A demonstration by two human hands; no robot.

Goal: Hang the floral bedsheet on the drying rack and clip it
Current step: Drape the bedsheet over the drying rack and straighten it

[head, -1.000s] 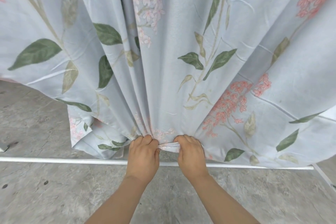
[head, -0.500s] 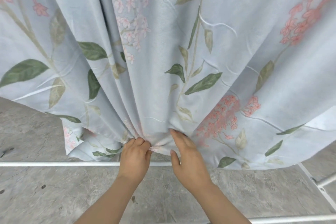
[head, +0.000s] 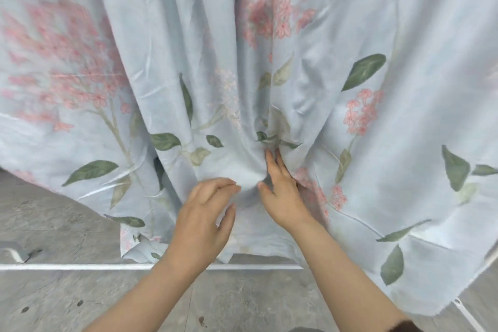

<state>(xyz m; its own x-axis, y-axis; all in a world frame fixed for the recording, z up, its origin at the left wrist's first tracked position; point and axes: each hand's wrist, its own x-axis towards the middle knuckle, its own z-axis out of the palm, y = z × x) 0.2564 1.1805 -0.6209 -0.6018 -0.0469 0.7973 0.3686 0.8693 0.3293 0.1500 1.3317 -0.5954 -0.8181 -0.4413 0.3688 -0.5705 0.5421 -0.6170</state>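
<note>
The bedsheet (head: 318, 35), pale blue with pink flower clusters and green leaves, hangs down in deep folds and fills most of the view from far to near. Its lower hem ends just above a white rack bar (head: 75, 267) that runs left to right low over the grey concrete floor (head: 67, 304). The sheet's top edge is out of view.

The right hand (head: 281, 194) lies against the sheet near the middle. Its fingers (head: 272, 162) are straight and pressed together, pushed up into a gathered fold, with the thumb held out to the left. The left hand (head: 202, 221) is just beside it, on the left and a little nearer. Its fingers (head: 221, 184) are loosely curved with the thumb apart, and they pinch nothing. Their tips reach a bulge of cloth between the two hands, but whether they touch it cannot be told.

A second white bar (head: 464, 317) shows at the near right, under the sheet's corner
</note>
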